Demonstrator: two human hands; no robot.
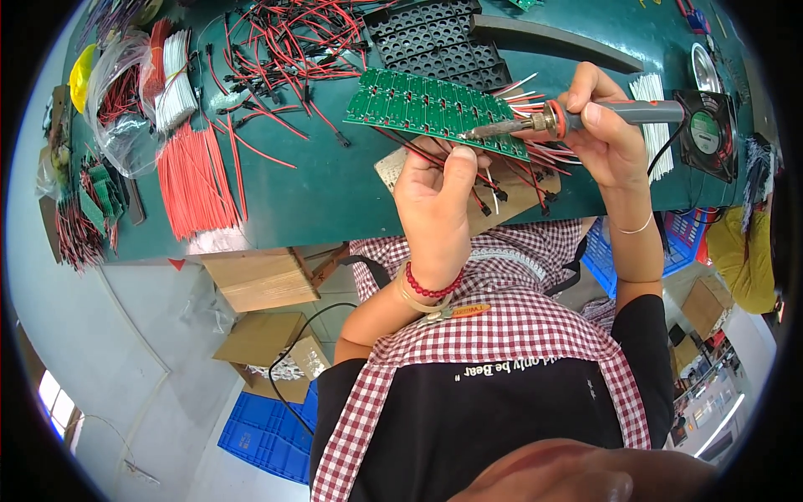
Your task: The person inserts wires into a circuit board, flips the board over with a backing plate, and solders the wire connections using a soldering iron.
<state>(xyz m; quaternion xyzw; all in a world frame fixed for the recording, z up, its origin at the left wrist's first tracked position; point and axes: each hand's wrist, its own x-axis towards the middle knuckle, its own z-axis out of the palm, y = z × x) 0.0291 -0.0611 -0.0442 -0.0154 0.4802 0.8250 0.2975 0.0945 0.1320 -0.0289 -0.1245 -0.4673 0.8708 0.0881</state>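
Observation:
In my right hand (604,134) is a soldering iron (636,111) with a grey handle, its fingers closed round the front of the grip. The iron's metal tip reaches left to the near edge of a green circuit board panel (435,105), where it appears to touch. My left hand (439,197) is closed at that same edge, thumb on top, pinching thin wires with black plugs (483,205) that hang below the board. More red, white and black wires stick out at the panel's right end. The fingertips of my left hand are partly hidden under the panel.
Black perforated trays (439,42) lie behind the panel. Red-black cables (288,50) are heaped at the back left, near bundles of red wires (196,184) and white wires (174,79). To the right are more white wires (657,134) and a black fan (709,138) on the green table (335,192).

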